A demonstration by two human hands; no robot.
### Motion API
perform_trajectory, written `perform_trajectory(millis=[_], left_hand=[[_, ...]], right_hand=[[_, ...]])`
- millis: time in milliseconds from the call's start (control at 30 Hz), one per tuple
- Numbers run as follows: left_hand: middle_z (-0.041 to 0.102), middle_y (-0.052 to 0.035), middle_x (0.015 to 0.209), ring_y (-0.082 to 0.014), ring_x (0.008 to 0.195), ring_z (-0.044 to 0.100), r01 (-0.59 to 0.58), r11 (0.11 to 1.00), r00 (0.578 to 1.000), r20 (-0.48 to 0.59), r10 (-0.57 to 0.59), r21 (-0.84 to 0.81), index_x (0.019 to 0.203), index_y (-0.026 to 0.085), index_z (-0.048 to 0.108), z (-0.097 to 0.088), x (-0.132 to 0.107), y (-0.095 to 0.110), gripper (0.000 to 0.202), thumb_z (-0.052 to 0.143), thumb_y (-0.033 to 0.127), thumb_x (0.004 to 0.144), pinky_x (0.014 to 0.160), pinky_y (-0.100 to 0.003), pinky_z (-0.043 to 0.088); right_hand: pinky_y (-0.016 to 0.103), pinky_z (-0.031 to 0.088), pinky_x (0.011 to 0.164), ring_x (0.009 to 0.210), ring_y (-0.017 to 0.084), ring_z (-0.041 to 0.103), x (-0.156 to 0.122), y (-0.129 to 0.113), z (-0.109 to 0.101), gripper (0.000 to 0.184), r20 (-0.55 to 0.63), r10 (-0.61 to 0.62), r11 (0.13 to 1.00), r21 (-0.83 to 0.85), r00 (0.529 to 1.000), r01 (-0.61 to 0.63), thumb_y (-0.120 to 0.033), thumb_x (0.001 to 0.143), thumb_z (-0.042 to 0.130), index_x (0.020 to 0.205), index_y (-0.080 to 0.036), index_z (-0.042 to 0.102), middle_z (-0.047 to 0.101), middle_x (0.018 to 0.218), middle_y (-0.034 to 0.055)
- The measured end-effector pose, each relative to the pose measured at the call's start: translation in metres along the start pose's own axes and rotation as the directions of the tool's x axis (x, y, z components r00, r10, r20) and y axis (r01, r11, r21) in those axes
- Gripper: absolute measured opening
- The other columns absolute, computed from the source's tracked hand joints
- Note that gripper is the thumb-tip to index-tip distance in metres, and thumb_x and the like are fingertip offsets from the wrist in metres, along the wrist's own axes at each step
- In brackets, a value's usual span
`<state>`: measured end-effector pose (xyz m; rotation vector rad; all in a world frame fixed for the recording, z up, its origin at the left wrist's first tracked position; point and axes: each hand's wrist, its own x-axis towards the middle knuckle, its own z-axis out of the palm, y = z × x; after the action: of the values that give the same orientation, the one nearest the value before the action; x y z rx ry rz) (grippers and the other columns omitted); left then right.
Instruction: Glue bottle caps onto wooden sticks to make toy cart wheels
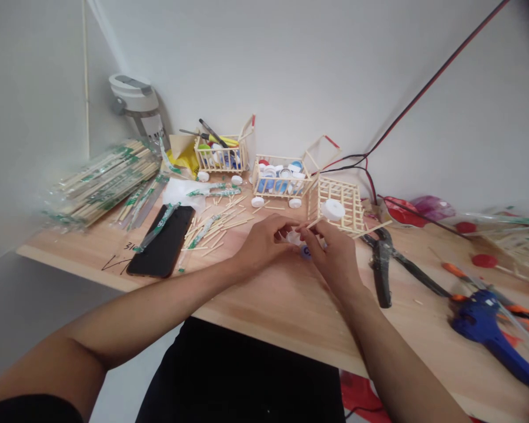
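Note:
Between my hands is a pale, see-through bottle cap point(294, 237). My left hand point(264, 239) curls its fingers round the cap's left side. From the other side, my right hand point(335, 258) pinches at the cap's edge with thumb and forefinger, its other fingers bent. A blue bottle cap point(305, 252) shows on the table just under them, partly covered by my right hand. A short thin stick shows above the right fingers; whether they grip it I cannot tell. Just behind, a small cart frame of sticks point(346, 202) lies tipped, with a white cap point(333, 209) on it.
Two stick carts point(223, 158) full of bottle caps stand along the wall. Left are a phone point(162, 241), loose cut sticks point(220, 226) and wrapped chopstick bundles point(106, 182). At right lie black-handled pliers point(382, 270) and a blue glue gun point(482, 317). Cables run down the wall.

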<state>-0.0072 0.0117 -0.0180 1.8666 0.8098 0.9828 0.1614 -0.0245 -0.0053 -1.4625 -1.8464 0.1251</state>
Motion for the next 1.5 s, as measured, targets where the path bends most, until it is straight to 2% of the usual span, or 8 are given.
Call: perform_trajectory(millis=[200,400,767,1167,1333,1500], left_hand=[[0.065,-0.0033,0.104,-0.0147,0.086,0.058,0.013,1.0,1.0,0.021,-0.013,0.002,0.119,0.023,0.064,-0.0009,-0.0001,0.0005,0.047,0.075,0.028,0.074,0.075,-0.027,0.048],[0.069,-0.0022,0.093,-0.0134,0.079,0.059,0.059,0.998,0.998,0.0,-0.059,-0.009,0.102,0.018,0.071,-0.0007,-0.0012,0.0017,0.027,0.072,0.025,0.076,0.071,-0.025,0.047],[0.072,-0.004,0.101,-0.0153,0.084,0.063,0.101,0.993,0.995,-0.021,-0.102,-0.057,0.103,0.019,0.071,0.0003,-0.0023,0.002,0.028,0.069,0.016,0.075,0.077,-0.028,0.051],[0.072,-0.0046,0.099,-0.0166,0.087,0.064,0.107,0.992,0.994,-0.021,-0.109,-0.062,0.103,0.018,0.072,0.0006,-0.0035,0.0004,0.026,0.07,0.022,0.077,0.078,-0.029,0.051],[0.071,-0.0048,0.099,-0.017,0.089,0.063,0.097,0.994,0.995,-0.018,-0.098,-0.048,0.102,0.018,0.071,0.0014,-0.0027,-0.0024,0.026,0.07,0.025,0.077,0.08,-0.03,0.05],[0.071,-0.0046,0.099,-0.0166,0.087,0.063,0.088,0.996,0.996,-0.023,-0.088,-0.01,0.102,0.018,0.071,0.0014,-0.0017,-0.0008,0.027,0.071,0.029,0.077,0.079,-0.029,0.049]], right_hand=[[0.029,0.04,0.064,0.067,0.017,0.06,0.0005,-0.0005,-0.0009,0.025,-0.015,0.006,1.0,-0.011,1.0,-0.006,-0.035,0.09,0.054,0.071,-0.021,0.061,0.069,0.072,0.0025],[0.029,0.04,0.063,0.068,0.018,0.06,-0.0003,0.0003,-0.0007,0.025,-0.032,-0.004,0.999,-0.034,0.999,0.003,-0.034,0.09,0.052,0.071,-0.021,0.062,0.069,0.071,0.0031],[0.032,0.043,0.067,0.072,0.019,0.063,-0.0008,-0.0012,-0.0013,0.026,-0.03,0.008,1.0,-0.008,1.0,-0.009,-0.035,0.091,0.051,0.072,-0.022,0.062,0.072,0.079,0.0048],[0.03,0.043,0.066,0.071,0.018,0.063,-0.0013,-0.0007,-0.0001,0.021,-0.01,-0.008,1.0,0.01,1.0,0.009,-0.03,0.09,0.052,0.074,-0.022,0.063,0.072,0.078,0.0034],[0.031,0.043,0.066,0.071,0.018,0.062,-0.0009,-0.0003,0.0007,0.023,-0.001,0.008,1.0,0.008,1.0,-0.008,-0.032,0.09,0.052,0.073,-0.022,0.063,0.072,0.078,0.0037],[0.03,0.04,0.063,0.066,0.018,0.058,-0.0003,0.0013,0.0009,0.025,-0.026,-0.012,0.999,-0.043,1.0,0.011,-0.035,0.09,0.052,0.071,-0.021,0.062,0.067,0.069,0.0027]])
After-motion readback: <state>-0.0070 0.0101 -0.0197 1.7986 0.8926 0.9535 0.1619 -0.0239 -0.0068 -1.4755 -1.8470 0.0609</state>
